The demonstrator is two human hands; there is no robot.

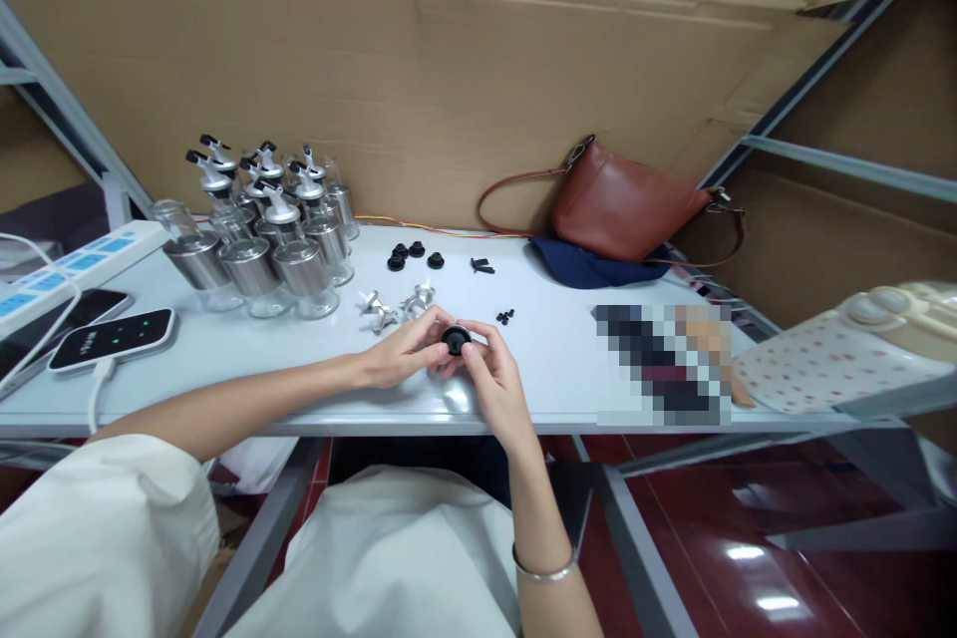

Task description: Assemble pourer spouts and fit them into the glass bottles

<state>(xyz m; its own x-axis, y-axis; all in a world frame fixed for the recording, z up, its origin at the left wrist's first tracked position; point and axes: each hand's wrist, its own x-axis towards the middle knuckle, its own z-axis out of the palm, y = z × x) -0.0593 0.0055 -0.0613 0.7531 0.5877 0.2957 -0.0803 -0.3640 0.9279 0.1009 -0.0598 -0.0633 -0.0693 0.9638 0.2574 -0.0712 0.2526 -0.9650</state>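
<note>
Between the fingers of both hands, just above the table's front part, is a round black stopper (456, 340) with a pale rim. My left hand (408, 351) grips it from the left, thumb on its edge. From the other side my right hand (491, 367) pinches it too. Silver pourer spouts (378, 311) lie just beyond my left hand. Farther back sit several black stoppers (396, 259). Small black pieces (506, 317) lie to the right of my right hand, and thin black flaps (482, 266) rest behind them.
Glass bottles with steel bands (250, 269), several topped with pourers, crowd the table's back left. A power strip (82, 264) and a white-edged device (112, 339) lie at the left. A brown bag (624, 204) rests on a blue cap (575, 264). Cardboard (419, 100) walls the back.
</note>
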